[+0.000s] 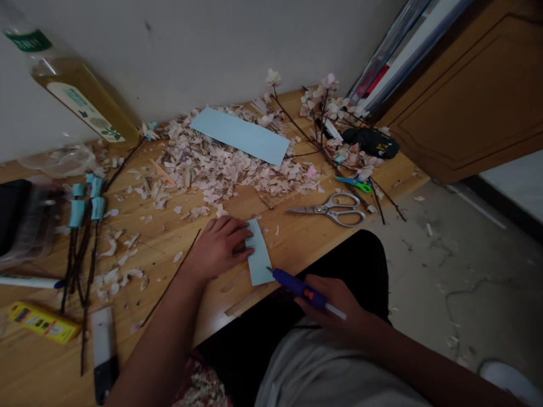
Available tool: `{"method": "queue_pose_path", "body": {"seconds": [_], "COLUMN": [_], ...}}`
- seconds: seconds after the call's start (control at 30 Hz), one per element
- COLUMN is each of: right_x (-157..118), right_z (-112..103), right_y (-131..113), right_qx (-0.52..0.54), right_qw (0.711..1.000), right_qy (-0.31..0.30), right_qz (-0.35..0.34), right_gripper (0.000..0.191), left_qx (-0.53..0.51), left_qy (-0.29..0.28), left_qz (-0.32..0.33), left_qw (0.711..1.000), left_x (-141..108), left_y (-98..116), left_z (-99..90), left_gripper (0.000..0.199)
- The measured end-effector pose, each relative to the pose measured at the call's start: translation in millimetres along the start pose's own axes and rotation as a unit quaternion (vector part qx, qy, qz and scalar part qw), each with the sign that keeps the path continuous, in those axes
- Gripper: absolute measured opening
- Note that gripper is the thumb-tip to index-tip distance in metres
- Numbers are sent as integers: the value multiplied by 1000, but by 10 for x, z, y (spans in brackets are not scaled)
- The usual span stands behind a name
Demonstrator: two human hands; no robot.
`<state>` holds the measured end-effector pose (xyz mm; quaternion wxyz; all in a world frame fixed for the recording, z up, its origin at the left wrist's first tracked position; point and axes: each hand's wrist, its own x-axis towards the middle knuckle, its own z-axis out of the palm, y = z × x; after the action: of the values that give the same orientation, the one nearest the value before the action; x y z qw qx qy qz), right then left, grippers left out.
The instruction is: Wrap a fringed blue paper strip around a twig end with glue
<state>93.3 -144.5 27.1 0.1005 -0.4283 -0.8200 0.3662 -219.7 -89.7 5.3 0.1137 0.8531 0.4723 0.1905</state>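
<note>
A small light-blue paper strip (258,257) lies at the table's front edge. My left hand (220,246) rests on the wood with its fingertips on the strip's left edge. In my right hand (333,299) is a blue glue gun (299,286), a white glue stick poking out of its back end. The gun's nozzle is at the strip's lower right corner. Silver scissors (328,209) lie to the right of the strip. A larger light-blue paper (241,135) rests on a heap of pale dried petals (212,169).
Blossom branches (318,135) and small green scissors (358,184) are at the back right. At left are twigs with blue wraps (85,226), a yellow box (44,322), a marker (31,281) and a tall oil bottle (85,93). A thin twig lies beside my left forearm.
</note>
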Motion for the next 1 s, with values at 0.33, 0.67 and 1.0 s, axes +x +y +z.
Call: {"method": "queue_pose_path", "body": {"seconds": [0.33,0.67,1.0], "right_x": [-117,-121,-132], "right_z": [59,1,-11], "right_y": [56,28,126], "right_qx": [-34,21,-21], "right_qw": [999,999,998], "right_qy": [-24,-27,-45], "right_qz": [5,7,-29], "right_gripper": [32,24,21], "left_qx": [18,18,-76], "left_qy": [5,84,-54], "left_qz": [8,69,104], "left_qw": [1000,994,990], "left_x": [-5,2,29], "left_y": [5,104,190], "left_z": [7,-27,104], "left_gripper": [34,24,32]}}
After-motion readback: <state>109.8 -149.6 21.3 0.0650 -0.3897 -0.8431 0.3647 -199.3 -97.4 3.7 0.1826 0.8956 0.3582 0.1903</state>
